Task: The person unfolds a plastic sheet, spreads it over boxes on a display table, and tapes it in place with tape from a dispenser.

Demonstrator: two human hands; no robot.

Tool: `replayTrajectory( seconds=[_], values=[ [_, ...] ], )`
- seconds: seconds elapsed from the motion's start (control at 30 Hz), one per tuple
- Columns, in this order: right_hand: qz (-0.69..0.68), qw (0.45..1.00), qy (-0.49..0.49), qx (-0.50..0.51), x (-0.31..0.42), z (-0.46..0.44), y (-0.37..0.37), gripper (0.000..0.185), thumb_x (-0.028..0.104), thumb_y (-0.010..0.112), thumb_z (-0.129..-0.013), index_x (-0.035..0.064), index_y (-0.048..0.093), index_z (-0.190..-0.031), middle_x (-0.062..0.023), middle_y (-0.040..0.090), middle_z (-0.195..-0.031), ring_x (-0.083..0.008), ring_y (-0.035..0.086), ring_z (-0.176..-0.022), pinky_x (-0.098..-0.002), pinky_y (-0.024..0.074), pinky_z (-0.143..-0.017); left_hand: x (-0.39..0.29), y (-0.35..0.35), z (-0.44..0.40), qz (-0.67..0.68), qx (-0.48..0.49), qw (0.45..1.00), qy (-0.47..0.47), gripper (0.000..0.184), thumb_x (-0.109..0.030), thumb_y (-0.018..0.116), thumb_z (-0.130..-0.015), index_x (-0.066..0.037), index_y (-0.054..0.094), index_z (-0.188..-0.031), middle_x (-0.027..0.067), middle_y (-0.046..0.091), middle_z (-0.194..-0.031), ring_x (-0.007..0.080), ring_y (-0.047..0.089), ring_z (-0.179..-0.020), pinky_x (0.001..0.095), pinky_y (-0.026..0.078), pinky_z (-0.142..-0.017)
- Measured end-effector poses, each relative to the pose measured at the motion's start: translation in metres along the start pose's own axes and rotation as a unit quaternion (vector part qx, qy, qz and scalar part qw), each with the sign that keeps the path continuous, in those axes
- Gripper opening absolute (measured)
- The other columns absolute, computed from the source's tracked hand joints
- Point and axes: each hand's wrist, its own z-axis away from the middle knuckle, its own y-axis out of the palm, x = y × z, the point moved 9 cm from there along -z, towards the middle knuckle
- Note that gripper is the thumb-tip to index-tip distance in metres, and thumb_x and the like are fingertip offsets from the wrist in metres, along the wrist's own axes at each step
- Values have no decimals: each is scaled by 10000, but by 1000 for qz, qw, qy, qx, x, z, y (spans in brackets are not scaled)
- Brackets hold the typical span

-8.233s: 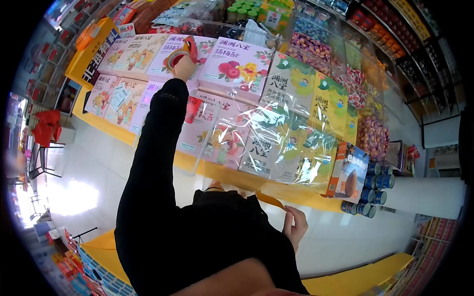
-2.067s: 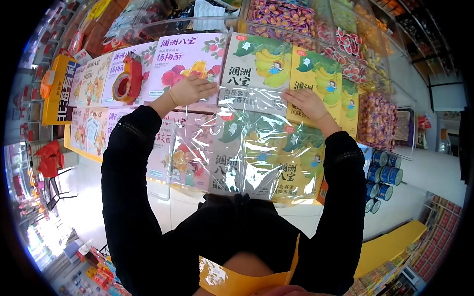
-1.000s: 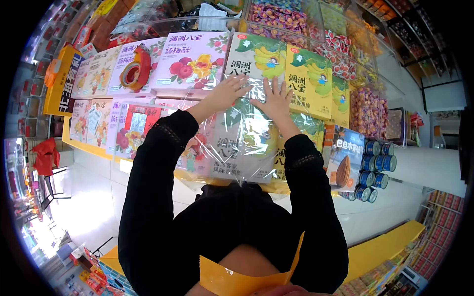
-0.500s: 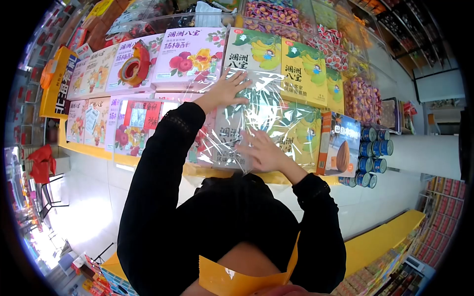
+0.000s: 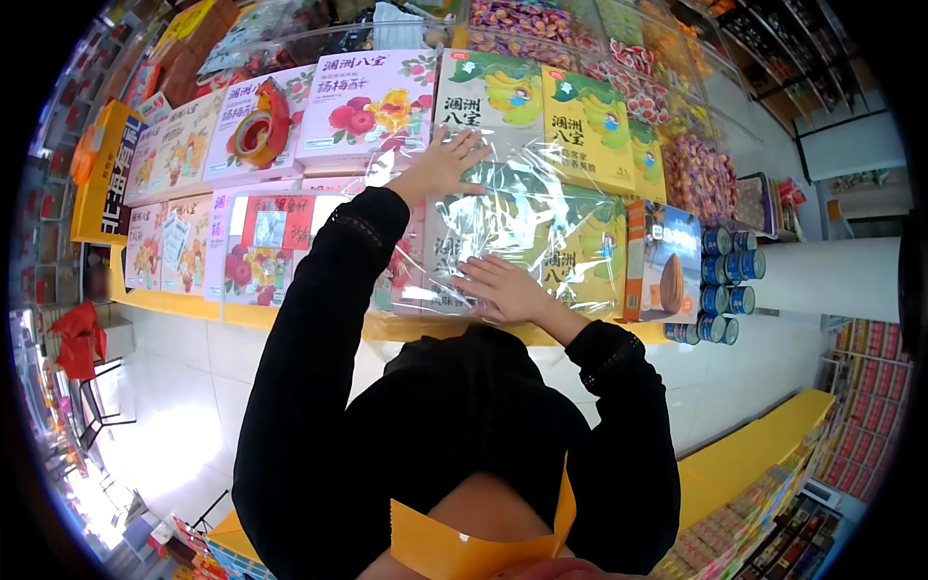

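A crinkled, shiny sheet of clear plastic film [image 5: 527, 208] lies across the front row of snack boxes. My left hand [image 5: 447, 162] rests flat on its upper left part with fingers spread. Lower down, my right hand [image 5: 505, 290] is palm down on the film, fingers stretched out over a grey-green box [image 5: 449, 232]. Behind the film stand a grey-green banana box [image 5: 491, 92] and a yellow one [image 5: 590, 126]. A strip of orange-yellow material [image 5: 464, 543] hangs close to the camera at the bottom.
A red tape dispenser [image 5: 263, 133] sits on the purple boxes [image 5: 365, 111] to the left. Rightward are an almond box [image 5: 662, 261] and several stacked blue cans [image 5: 725, 266]. Clear bins of wrapped candy [image 5: 522, 24] line the back. A yellow counter edge [image 5: 184, 302] runs along the front.
My right hand has flattened onto the film, its fingers moving slightly left. The film's near edge lies flatter over the front boxes. My left hand stays nearly in place.
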Motion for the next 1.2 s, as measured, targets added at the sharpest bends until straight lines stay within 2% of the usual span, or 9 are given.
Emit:
replayTrajectory(
  seconds=[0.17,0.23,0.27,0.4,0.47,0.73,0.9,1.1,1.2],
  values=[
    [-170,982,56,55,-12,-27,-29,421,377,403,-847,145,463,-1194,-151,539,-1085,-288,515,-988,-356,378,-881,2,7,0,6,-3,1000,3,753,-650,338,-754,-152,264,-1314,136,227,-1367,267,181,-1276,520,77,-997],
    [-309,884,304,173,-45,-23,-19,402,391,393,-860,107,540,-1104,-170,591,-943,-256,573,-873,-329,423,-794,0,4,-1,14,-2,1000,5,750,-648,340,-755,-155,261,-1315,133,217,-1371,267,174,-1278,519,70,-999],
    [-378,896,234,17,-64,-32,-19,384,383,447,-849,71,584,-1026,-147,605,-794,-207,586,-739,-309,440,-683,0,4,-1,13,20,1000,-2,746,-642,346,-757,-158,255,-1318,131,207,-1375,265,168,-1280,519,67,-1000],
    [-296,910,291,-3,-114,-50,-22,294,307,528,-824,42,625,-904,-72,577,-665,-125,534,-621,-256,421,-595,2,6,-1,8,42,999,-9,726,-615,370,-768,-165,239,-1323,123,184,-1385,258,156,-1285,517,68,-1003],
    [-414,850,319,-63,-132,-50,-26,279,287,629,-756,9,644,-765,-20,526,-561,-82,476,-506,-234,387,-489,2,8,-1,4,54,999,-6,720,-594,386,-772,-168,223,-1329,124,168,-1389,259,138,-1289,526,69,-1000],
    [-416,810,402,-93,-165,-42,0,247,226,680,-708,-10,623,-662,-19,527,-512,-74,470,-447,-217,368,-432,6,13,-4,41,68,997,-14,673,-549,378,-800,-176,212,-1335,118,147,-1396,256,106,-1297,517,50,-1008],
    [-442,766,451,-118,-175,-34,1,228,201,690,-696,2,594,-641,-27,521,-511,-87,475,-426,-218,380,-395,13,20,-9,126,156,979,-42,632,-550,320,-820,-186,236,-1329,125,132,-1398,262,89,-1299,511,32,-1010],
    [-434,762,471,-100,-172,-38,-2,282,245,690,-697,-13,588,-647,-27,518,-525,-88,490,-442,-215,382,-387,8,16,-8,78,165,983,-25,665,-556,367,-803,-178,225,-1332,146,127,-1394,274,78,-1299,519,30,-1009],
    [-473,743,471,-55,-167,-26,-8,410,345,665,-705,-33,566,-828,-51,557,-637,-102,514,-484,-206,408,-419,7,17,-7,64,132,989,-1,707,-582,379,-788,-166,211,-1335,149,131,-1391,276,79,-1298,523,34,-1008]
  ],
)
